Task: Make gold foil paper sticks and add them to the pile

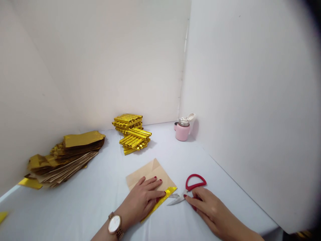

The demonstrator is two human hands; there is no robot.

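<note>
A sheet of brown paper [152, 170] lies on the table with one edge folded over into a gold foil strip [157, 205]. My left hand [146, 194], with a watch at its wrist, rests flat on this sheet. Its fingers are stretched out, and the index fingertip and thumb are by the gold fold. Right of the paper, my right hand [207, 207] has its fingers closed around the scissors [196, 182] near the pivot. One red handle loop shows, and the other is hidden by the hand. The blades are parted and point left toward the folded edge.
At the left lies a fanned pile of gold-and-brown paper sheets [84, 139]. Stacked gold foil tubes [135, 134] stand at the back. A pink bottle [182, 131] with its lid flipped up is near the corner. White walls [250, 100] enclose the table [100, 201].
</note>
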